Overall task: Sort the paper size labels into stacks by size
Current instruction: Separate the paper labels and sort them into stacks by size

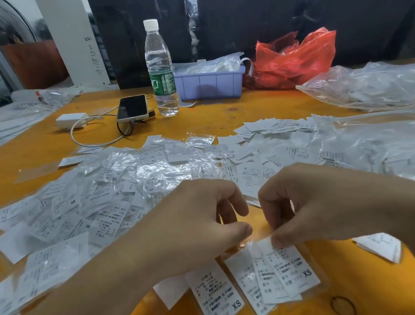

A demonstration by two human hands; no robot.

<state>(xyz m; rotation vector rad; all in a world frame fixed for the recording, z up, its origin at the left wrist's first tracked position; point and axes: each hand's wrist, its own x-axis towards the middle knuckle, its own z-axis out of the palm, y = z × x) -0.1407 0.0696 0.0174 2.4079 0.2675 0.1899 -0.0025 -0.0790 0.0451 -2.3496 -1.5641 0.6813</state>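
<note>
Here, in the head view, both hands work close together low over the orange table (pixel 198 123) — the left hand (pixel 196 222) has its fingers curled inward with thumb and forefinger pressed near the top edge of a clear sleeve, though what exactly it pinches is partly hidden, while the right hand (pixel 312 203) pinches the upper corner of a small fan of XS labels (pixel 285 273) lying in that sleeve on the table just below the fingers. A single XS label (pixel 217 293) lies just beside the fan, to its left. Beyond the hands a wide heap of mixed labels (pixel 119 184), many in crinkled clear wrappers, spreads across the middle of the table, with S, M and XL marks readable. A few loose labels (pixel 379 245) lie apart at the right edge. Farther back stand a water bottle (pixel 160 69), a phone (pixel 133 108) with a white charger (pixel 71 120), a lilac bin (pixel 210 82), a red plastic bag (pixel 295 58) — and clear bags (pixel 369 87) at the right
</note>
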